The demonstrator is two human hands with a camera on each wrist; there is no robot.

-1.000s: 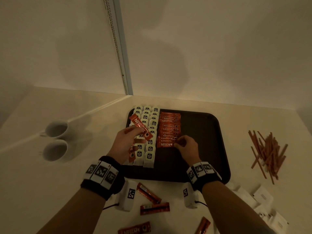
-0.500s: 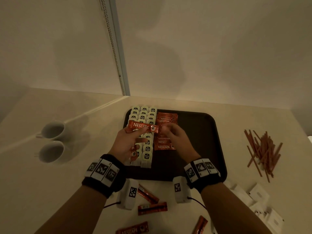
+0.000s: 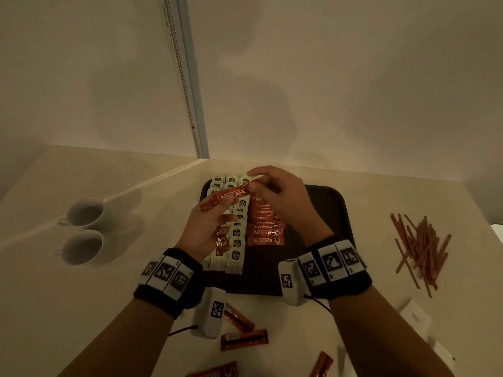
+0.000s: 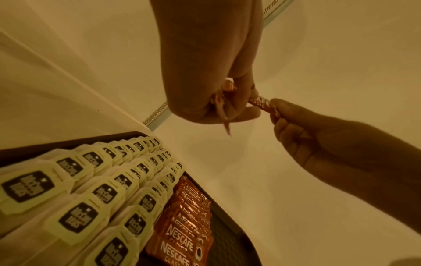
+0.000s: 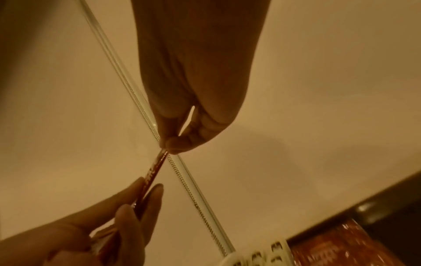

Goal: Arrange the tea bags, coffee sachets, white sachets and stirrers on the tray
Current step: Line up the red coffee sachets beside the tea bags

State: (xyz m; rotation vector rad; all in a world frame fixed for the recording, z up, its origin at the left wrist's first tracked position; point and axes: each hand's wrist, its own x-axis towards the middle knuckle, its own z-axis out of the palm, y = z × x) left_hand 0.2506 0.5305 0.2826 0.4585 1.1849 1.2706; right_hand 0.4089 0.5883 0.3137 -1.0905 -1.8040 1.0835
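Note:
Above the dark tray [image 3: 334, 210], both hands hold one red coffee sachet [image 3: 231, 196]. My left hand [image 3: 215, 208] grips its left end and keeps more coffee sachets [image 3: 221, 242] curled in the palm. My right hand [image 3: 251, 186] pinches its right end. On the tray's left side lie rows of tea bags [image 3: 236, 242], with a column of coffee sachets [image 3: 265, 232] beside them. The left wrist view shows the held coffee sachet [image 4: 262, 104] between the left hand [image 4: 246, 108] and the right hand [image 4: 275, 109]. In the right wrist view the held coffee sachet [image 5: 154, 171] runs edge-on from the right hand [image 5: 168, 146].
Brown stirrers [image 3: 419, 246] lie in a loose pile on the table right of the tray. White sachets [image 3: 415, 317] sit at the lower right. Loose coffee sachets [image 3: 243, 340] lie in front of the tray. Two white cups [image 3: 84, 213] stand at the left.
My right hand left the coffee column on the tray and rose to pinch the sachet in my left hand. Both hands have lifted towards the tray's far edge.

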